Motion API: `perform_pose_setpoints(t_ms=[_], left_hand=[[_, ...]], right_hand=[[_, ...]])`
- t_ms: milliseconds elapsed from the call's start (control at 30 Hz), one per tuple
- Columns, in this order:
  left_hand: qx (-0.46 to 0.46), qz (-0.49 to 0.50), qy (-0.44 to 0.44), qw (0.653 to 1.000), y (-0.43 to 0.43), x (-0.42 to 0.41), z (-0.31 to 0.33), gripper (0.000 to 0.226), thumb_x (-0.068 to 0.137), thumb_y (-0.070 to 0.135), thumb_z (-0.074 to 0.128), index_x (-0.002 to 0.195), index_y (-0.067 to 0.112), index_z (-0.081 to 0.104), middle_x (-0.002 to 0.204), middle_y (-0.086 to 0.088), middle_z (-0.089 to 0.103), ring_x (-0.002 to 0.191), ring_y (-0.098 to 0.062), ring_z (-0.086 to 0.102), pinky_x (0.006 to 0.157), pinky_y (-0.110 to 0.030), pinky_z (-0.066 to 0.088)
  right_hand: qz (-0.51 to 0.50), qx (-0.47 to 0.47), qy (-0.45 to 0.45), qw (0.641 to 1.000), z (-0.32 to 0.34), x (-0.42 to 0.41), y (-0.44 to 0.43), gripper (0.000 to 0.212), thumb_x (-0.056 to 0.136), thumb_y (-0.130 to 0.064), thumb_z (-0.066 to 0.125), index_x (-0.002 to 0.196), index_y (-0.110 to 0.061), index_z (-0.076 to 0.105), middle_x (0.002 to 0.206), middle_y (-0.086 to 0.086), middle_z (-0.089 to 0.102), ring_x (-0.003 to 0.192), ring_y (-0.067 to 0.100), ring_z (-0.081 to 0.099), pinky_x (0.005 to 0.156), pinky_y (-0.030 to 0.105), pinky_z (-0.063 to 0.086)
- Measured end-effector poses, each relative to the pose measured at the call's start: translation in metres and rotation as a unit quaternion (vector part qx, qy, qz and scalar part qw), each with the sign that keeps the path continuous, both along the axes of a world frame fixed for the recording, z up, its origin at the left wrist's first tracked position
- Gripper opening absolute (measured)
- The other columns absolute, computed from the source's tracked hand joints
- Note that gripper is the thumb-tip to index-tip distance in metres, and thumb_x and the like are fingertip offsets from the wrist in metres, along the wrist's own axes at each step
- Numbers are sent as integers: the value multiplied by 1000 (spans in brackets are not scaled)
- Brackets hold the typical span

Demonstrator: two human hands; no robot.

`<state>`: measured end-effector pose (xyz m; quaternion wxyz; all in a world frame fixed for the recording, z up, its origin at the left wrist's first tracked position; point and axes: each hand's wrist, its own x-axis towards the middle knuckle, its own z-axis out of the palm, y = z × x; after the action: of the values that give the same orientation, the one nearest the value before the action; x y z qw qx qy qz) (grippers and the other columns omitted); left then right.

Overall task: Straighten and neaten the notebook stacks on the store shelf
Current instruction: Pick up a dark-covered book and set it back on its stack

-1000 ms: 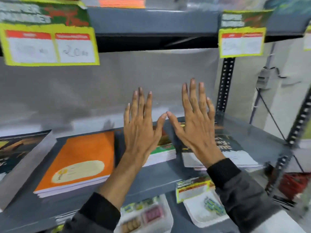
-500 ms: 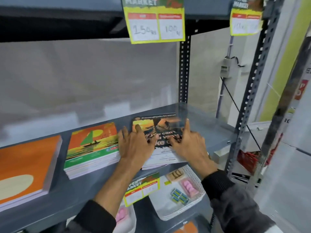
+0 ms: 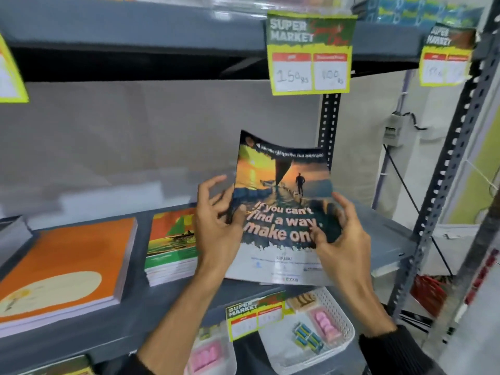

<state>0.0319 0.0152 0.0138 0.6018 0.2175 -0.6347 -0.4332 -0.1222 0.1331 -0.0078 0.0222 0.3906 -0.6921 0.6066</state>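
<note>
I hold a sunset-cover notebook point(image 3: 281, 185) printed "If you can't find a way, make one" tilted up above the grey shelf point(image 3: 151, 318). My left hand point(image 3: 216, 228) grips its left edge, thumb on the cover. My right hand point(image 3: 341, 239) grips its right edge lower down. Its top corner curls. To the left lies a stack with an orange and green sailboat cover point(image 3: 171, 244). Further left sits a thick stack with a plain orange cover point(image 3: 67, 266). What lies beneath the lifted notebook is hidden.
Price tags point(image 3: 309, 52) hang from the shelf above, and another tag point(image 3: 254, 315) is on this shelf's front edge. A white basket point(image 3: 343, 336) with erasers sits on the lower shelf. A slotted metal upright point(image 3: 443, 185) stands at the right.
Both hands went from resting flat on the sunset-cover notebook to gripping its sides, and the notebook has been lifted and tilted upright off the shelf. The view has shifted right and closer.
</note>
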Motion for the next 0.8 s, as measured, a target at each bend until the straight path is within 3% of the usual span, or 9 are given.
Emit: perform_pose_setpoints(t_ms=[100,167,233,367,600,667,733,800], left_hand=[[12,-26,42,999,-8,40,18,56,83,-16,63,126,15,47,121,-15,67,116,-5,63,77,-19,56],[34,-53,61,996,-13,86,29,55,88,-15,57,131,15,43,124,-7,65,113,-2,64,78,-16,54],[45,-62,63,995,-20,133,33,56,91,-13,52,137,15,39,127,5,62,113,-1,63,82,-15,54],[45,-23,54,997,-36,236,37,59,93,-11,48,136,29,43,145,-1,53,131,-13,53,103,-29,48],[43,81,-72,993,-69,407,42,65,97,-7,45,135,46,44,148,10,48,133,-18,49,117,-51,30],[59,114,-93,987,-83,447,44,67,97,-10,41,131,47,46,144,11,52,133,-12,49,116,-46,31],[77,137,-121,980,-98,479,45,68,97,-13,39,135,43,41,139,11,51,129,-8,51,107,-26,40],[101,156,-145,972,-109,503,47,66,95,-17,38,145,26,32,132,7,49,110,0,56,76,-5,46]], right_hand=[[26,-60,-12,998,22,31,-6,72,84,5,66,142,-33,46,121,-13,61,107,-11,61,97,18,51],[62,-80,-18,995,35,65,-20,71,84,6,65,144,-29,47,123,-12,62,103,-26,54,90,3,45],[106,-91,-35,990,43,102,-35,72,85,7,64,146,-25,45,130,-8,63,109,-16,59,95,12,50],[165,-97,-35,981,48,190,-69,73,84,8,64,147,-23,44,138,3,63,125,12,60,104,39,51],[287,-78,-105,949,43,344,-137,72,88,9,58,149,-22,40,145,-3,56,127,7,56,108,39,48],[312,-62,-112,941,43,386,-155,72,87,10,56,149,-21,39,145,-6,53,124,0,52,105,26,45],[332,-46,-126,934,40,423,-173,74,86,12,55,151,-18,37,141,-5,56,120,2,54,99,21,46],[353,-27,-135,925,38,450,-188,74,84,13,57,149,-19,41,132,-5,62,115,7,60,96,23,51]])
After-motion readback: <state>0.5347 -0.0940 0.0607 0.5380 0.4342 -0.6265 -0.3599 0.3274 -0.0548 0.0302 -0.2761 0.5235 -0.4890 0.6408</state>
